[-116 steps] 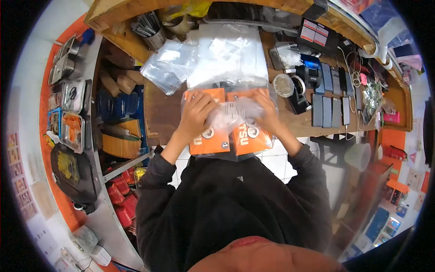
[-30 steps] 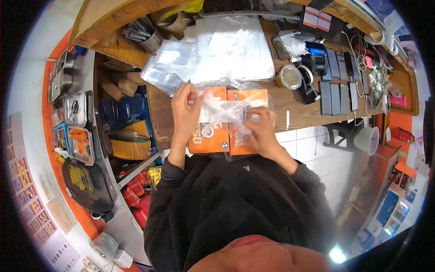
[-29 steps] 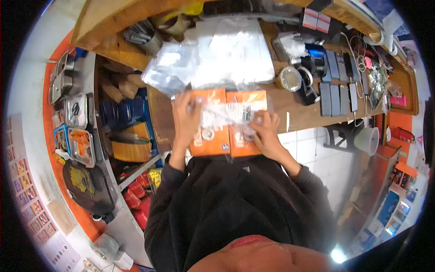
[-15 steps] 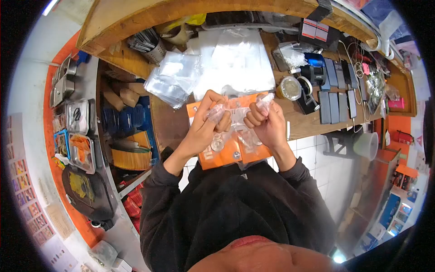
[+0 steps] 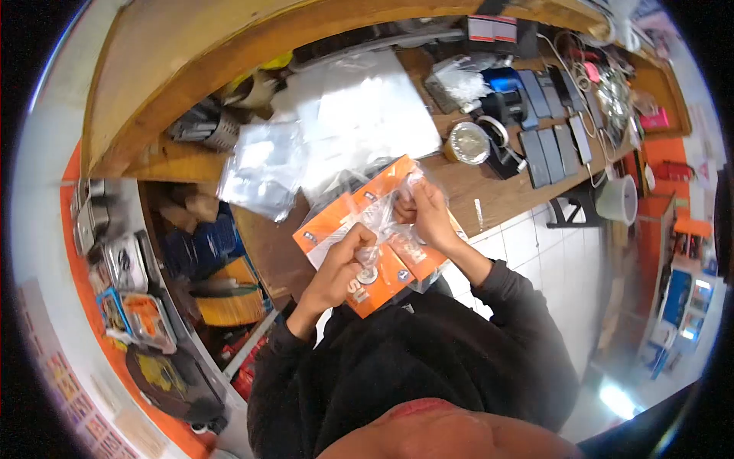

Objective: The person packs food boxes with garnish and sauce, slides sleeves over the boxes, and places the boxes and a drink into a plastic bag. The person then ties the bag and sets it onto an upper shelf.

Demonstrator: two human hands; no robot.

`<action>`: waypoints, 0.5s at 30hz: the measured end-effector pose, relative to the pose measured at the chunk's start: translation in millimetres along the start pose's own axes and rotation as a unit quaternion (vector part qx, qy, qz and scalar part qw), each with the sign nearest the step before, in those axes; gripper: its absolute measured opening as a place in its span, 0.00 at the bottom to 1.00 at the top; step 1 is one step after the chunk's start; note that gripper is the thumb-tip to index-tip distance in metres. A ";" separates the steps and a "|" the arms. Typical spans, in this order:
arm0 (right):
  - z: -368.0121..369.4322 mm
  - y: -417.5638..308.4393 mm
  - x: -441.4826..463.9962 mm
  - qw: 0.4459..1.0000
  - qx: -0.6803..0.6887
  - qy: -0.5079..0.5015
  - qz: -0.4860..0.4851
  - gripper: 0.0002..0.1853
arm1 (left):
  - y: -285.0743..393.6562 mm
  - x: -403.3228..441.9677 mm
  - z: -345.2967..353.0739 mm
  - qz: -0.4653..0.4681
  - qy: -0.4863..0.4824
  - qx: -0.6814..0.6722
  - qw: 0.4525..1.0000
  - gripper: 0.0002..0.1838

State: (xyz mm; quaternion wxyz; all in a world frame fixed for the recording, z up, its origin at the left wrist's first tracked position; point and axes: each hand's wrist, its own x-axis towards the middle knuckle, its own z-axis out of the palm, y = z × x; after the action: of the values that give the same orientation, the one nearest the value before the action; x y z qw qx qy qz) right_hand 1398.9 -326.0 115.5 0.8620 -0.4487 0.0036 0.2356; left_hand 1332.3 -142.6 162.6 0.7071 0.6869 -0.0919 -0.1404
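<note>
My left hand [image 5: 340, 268] is closed, its fingers pinching crumpled clear plastic [image 5: 368, 255] over the left half of an orange-and-white printed package [image 5: 376, 294]. Farther up and to the right, my right hand [image 5: 430, 216] grips another bunch of the clear plastic, with a tuft sticking out above the fist. Between the two hands the film runs loosely across the package. A small round clear piece [image 5: 368, 274] lies on the orange surface close to my left fingers. The package is tilted in front of my body, at the table's front edge.
White plastic sheets [image 5: 359, 107] and clear bags [image 5: 264, 164] lie on the table behind. To the right stand a round tub [image 5: 468, 144], a tape dispenser [image 5: 501, 157] and several phones [image 5: 550, 153]. Left is a shelf with yellow envelopes [image 5: 228, 302].
My left hand has moved down and my right hand up relative to each other, and the package has turned counterclockwise. The whole view has rotated somewhat. Both hands keep gripping plastic.
</note>
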 end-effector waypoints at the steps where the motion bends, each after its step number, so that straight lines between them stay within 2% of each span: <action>1: 4.8 -1.3 -0.8 1.000 0.013 0.009 0.005 0.16 | -8.7 0.0 5.8 0.017 0.011 -0.144 0.989 0.07; 2: 7.4 -2.5 -2.5 0.999 0.024 0.015 0.013 0.16 | -16.8 -0.1 10.6 0.031 0.026 -0.286 0.957 0.08; 3: 2.5 4.6 -4.5 1.000 0.006 -0.009 -0.002 0.15 | -23.4 0.7 6.0 0.003 0.020 -0.422 0.906 0.12; 4: 7.2 1.8 -5.8 1.000 0.005 -0.007 -0.007 0.15 | -22.3 3.8 6.8 0.004 0.015 -0.422 0.907 0.12; 6: 18.5 -11.6 -7.2 0.977 -0.203 -0.047 -0.045 0.16 | -19.3 12.0 11.9 -0.111 0.134 -0.248 0.953 0.20; 7: 17.1 -17.8 -7.9 0.930 -0.350 -0.074 -0.084 0.21 | -18.1 18.6 21.9 -0.017 0.154 -0.074 0.985 0.23; 8: 19.2 -18.4 -6.4 0.929 -0.352 -0.074 -0.087 0.21 | -17.7 22.0 27.1 -0.014 0.153 -0.074 0.985 0.23; 9: 23.6 -17.0 -3.9 0.909 -0.389 -0.070 -0.131 0.21 | -18.2 24.4 31.2 -0.002 0.157 -0.044 0.987 0.18; 10: 25.0 -16.5 -5.9 0.928 -0.349 -0.065 -0.110 0.22 | -19.2 26.0 33.8 0.009 0.160 -0.014 0.987 0.14; 11: 26.4 -16.2 -8.0 0.945 -0.308 -0.058 -0.090 0.23 | -21.7 27.2 33.4 0.010 0.161 -0.013 0.987 0.14; 13: 21.5 -3.7 -15.0 0.944 -0.290 -0.088 -0.130 0.22 | -24.8 27.2 29.9 -0.036 0.213 -0.137 0.967 0.08; 15: 24.3 -9.3 -29.9 0.839 -0.476 -0.108 -0.243 0.16 | -21.7 26.5 33.3 -0.039 0.251 -0.167 0.953 0.07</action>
State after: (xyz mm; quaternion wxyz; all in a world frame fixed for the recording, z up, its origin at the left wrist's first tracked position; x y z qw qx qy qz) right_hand 1371.2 -323.8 143.7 0.5669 -0.7619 -0.3109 0.0385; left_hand 1345.0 -183.1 140.7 0.8059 0.5751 0.1405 -0.0046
